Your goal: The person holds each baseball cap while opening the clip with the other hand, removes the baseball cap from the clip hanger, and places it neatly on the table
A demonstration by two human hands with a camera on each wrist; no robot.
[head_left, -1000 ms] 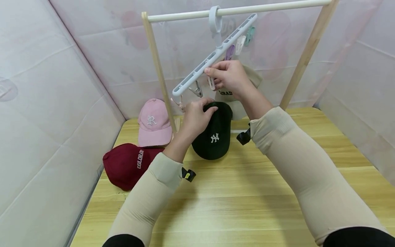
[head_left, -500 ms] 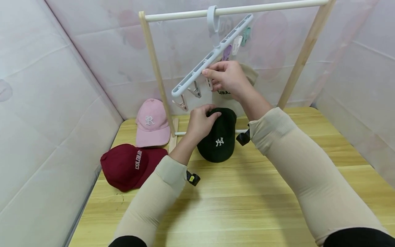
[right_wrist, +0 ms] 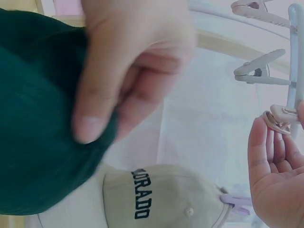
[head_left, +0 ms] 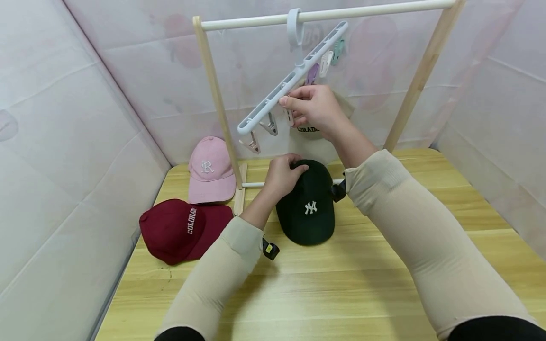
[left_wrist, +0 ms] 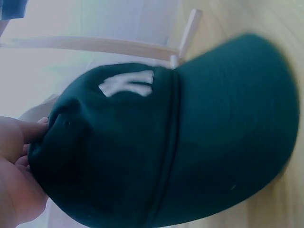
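Your left hand (head_left: 282,177) grips the back of a dark green cap (head_left: 308,208) stitched with a white "NY" monogram — it rests near the middle of the wooden table (head_left: 341,284). Your right hand (head_left: 313,109) pinches a clip (head_left: 290,116) under the white peg hanger (head_left: 290,80), which hangs from the rack's rail (head_left: 362,12). Behind it hangs a beige cap (right_wrist: 156,199) reading "ORADO". Toward the table's left edge lie a maroon cap (head_left: 181,229) lettered "COLORA" and a pink cap (head_left: 211,170) with an "R".

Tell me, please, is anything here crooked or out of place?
Yes. The clip hanger hangs steeply tilted from the rail, its low end toward the left post. Only the beige cap is clipped on it.
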